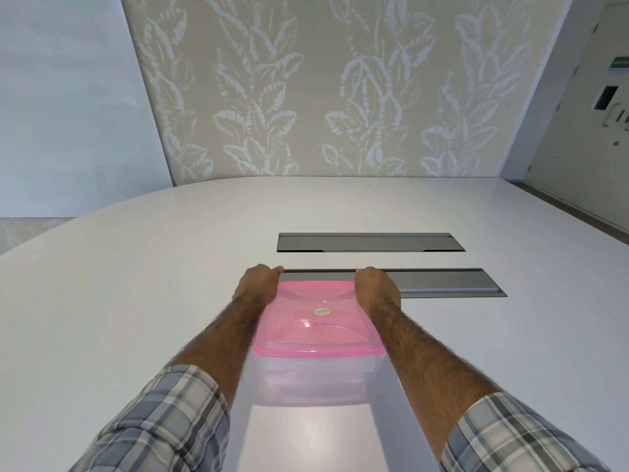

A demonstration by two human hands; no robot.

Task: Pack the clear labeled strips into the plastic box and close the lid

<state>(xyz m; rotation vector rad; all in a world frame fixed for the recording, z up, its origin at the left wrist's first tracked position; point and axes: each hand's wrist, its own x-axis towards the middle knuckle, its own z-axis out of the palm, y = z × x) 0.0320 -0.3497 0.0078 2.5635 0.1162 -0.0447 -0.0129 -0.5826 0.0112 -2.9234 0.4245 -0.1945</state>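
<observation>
Head view: a see-through plastic box (316,376) with a pink lid (316,321) on top sits near the table's (119,284) front edge. The left hand (256,286) and right hand (376,289) press on the lid's far corners, fingers curled down.

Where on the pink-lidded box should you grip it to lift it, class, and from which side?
Probably the clear plastic box under the pink lid's overhanging rim, from left and right together. Left hand and right hand already flank its far corners.
</observation>
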